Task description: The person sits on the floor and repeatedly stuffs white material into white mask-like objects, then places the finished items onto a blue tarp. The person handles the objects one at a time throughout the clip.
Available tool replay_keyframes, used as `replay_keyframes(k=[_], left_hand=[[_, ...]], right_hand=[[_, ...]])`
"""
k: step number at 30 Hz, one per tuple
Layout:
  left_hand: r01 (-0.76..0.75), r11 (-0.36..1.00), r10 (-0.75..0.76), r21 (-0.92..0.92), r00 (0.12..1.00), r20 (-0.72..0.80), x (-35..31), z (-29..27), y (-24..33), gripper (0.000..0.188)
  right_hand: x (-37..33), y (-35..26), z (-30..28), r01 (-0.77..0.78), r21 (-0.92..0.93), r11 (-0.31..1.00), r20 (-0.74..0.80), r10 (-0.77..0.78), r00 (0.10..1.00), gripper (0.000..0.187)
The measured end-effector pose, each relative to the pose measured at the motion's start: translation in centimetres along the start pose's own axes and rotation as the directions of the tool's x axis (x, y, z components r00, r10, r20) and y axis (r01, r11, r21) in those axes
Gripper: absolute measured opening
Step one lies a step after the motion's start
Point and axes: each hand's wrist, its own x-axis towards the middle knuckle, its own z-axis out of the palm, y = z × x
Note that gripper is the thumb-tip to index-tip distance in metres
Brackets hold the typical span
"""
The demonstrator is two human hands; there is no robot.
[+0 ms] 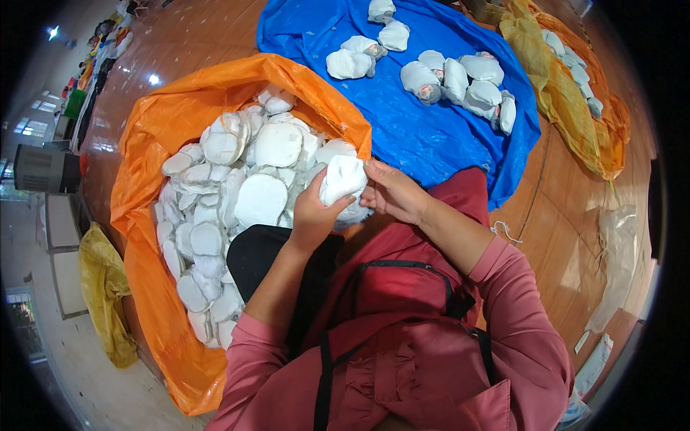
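Note:
A stack of white, rounded cloth pads (pixel 343 178) is in my left hand (pixel 314 215), the thumb lying across its near edge. My right hand (pixel 399 192) closes its fingers on the right side of the same stack. Under it shows something greyish and see-through, perhaps plastic; my fingers partly hide it. Just left of my hands, a large orange sheet bag (pixel 136 237) lies wide open, heaped with loose white pads (pixel 261 200) of the same sort.
Beyond my hands spreads a blue sheet (pixel 388 122) with several white pad bundles (pixel 483 68) on it. At the far right a yellow and orange sack (pixel 560 93) holds more white pieces. A yellow bag (pixel 103 287) lies at the left, white string (pixel 507 231) on the tiled floor.

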Motion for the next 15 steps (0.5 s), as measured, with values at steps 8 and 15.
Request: replay_keyframes(k=[8, 15], left_hand=[[-0.267, 0.774, 0.383, 0.575, 0.920, -0.089, -0.6, 0.9, 0.0, 0.039], [-0.186, 0.884, 0.260, 0.429, 0.958, -0.121, -0.6, 1.5, 0.9, 0.050]], right_hand=[[2.5, 2.0, -4.2, 0.344, -0.693, 0.634, -0.047, -0.516, 0.855, 0.012], [2.0, 1.5, -3.0, 0.378, -0.444, 0.812, -0.157, -0.486, 0.860, 0.010]])
